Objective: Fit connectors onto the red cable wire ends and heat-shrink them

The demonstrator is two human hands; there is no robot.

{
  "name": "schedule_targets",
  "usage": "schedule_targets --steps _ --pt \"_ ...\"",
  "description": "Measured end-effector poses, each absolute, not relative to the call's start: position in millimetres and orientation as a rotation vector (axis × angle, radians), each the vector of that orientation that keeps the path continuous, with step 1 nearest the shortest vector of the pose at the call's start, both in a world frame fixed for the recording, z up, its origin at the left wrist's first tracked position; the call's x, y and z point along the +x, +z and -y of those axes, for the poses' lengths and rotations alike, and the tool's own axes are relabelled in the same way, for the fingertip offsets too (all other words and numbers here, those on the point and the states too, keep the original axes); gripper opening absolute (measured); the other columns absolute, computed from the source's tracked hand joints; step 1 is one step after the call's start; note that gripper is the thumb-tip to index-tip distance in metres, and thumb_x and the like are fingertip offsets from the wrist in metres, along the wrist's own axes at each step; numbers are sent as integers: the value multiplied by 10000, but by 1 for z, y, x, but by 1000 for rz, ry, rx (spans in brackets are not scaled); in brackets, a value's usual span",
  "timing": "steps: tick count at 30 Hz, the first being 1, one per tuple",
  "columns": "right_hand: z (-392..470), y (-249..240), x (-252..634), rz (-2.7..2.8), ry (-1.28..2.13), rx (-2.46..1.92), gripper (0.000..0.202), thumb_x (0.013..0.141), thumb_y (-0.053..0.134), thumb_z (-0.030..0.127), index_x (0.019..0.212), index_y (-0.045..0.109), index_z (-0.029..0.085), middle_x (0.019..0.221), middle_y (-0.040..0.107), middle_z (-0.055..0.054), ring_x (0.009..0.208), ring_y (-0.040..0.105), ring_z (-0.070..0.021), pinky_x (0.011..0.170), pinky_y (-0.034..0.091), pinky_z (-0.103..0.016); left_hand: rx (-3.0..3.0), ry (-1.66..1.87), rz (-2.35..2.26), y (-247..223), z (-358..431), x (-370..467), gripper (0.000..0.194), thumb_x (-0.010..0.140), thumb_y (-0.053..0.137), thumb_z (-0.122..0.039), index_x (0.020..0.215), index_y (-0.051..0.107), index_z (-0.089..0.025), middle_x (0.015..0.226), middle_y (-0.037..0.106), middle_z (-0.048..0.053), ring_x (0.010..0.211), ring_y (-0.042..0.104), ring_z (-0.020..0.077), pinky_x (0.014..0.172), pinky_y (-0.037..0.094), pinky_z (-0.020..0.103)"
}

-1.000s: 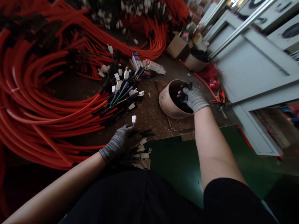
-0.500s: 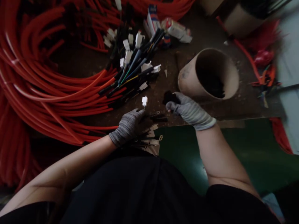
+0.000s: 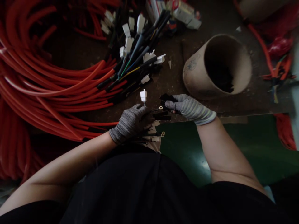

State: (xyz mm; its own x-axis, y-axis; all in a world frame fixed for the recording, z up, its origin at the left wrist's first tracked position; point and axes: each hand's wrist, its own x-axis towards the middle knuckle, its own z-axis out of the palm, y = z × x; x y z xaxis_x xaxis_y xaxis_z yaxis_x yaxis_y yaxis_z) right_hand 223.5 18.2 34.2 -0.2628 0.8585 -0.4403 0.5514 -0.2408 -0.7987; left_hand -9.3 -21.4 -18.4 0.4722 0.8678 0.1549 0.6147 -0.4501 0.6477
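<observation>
My left hand (image 3: 129,122), in a grey glove, is closed round a wire lead. A white connector (image 3: 143,95) stands up above its fingers, and a ring terminal (image 3: 160,108) sticks out to the right. My right hand (image 3: 190,107), gloved too, pinches several small black pieces (image 3: 167,99) just right of that terminal. More black pieces (image 3: 162,115) lie by the table edge between the hands. Below my left hand, other leads with ring terminals (image 3: 163,134) rest over the edge.
Thick bundles of red tubing (image 3: 58,87) fill the left side, their black ends carrying white connectors (image 3: 129,44). A cardboard tube container (image 3: 193,73) with dark contents tilts at the right. Small boxes (image 3: 184,14) lie behind; orange-handled pliers (image 3: 280,70) lie far right.
The camera view has shifted a little, so the container appears farther right. The ring terminal beside my left hand now shows clearly, and the black pieces in my right hand are spread more towards it.
</observation>
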Motion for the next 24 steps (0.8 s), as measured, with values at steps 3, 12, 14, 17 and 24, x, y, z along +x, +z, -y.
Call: schedule_targets --steps 3,12,14,17,24 --pt "-21 42 220 1796 1531 -1679 331 764 670 527 682 645 207 556 536 22 537 465 -129 555 360 -275 2240 589 -1252 -16 21 -8 326 913 590 -444 1045 704 -169 950 678 81 830 629 185 693 445 268" --pt "-16 46 195 2045 1287 -1834 195 840 611 371 786 691 202 731 681 -21 700 604 -197 662 434 -306 2274 345 -1320 -10 24 -3 368 888 614 -439 1114 703 -161 987 678 113 828 645 217 651 438 284" --pt "-12 40 195 1941 1108 -1843 152 822 635 344 792 678 201 771 692 -30 741 617 -207 698 446 -315 2252 414 -1282 -11 20 -5 359 877 624 -429 1083 709 -148 963 675 110 842 642 216 694 464 291" --pt "-9 33 194 1512 844 -1808 108 822 641 313 787 634 212 744 669 -22 678 589 -168 637 444 -290 2198 588 -1166 -4 5 -13 344 871 609 -373 1082 710 -121 967 677 107 837 638 207 739 494 302" --pt "1 28 184 495 1376 -1372 278 704 793 326 806 568 199 586 575 59 466 439 -58 392 261 -145 2049 853 -1088 8 -26 -22 353 836 539 -204 1139 696 -115 1082 676 80 974 636 179 892 512 286"
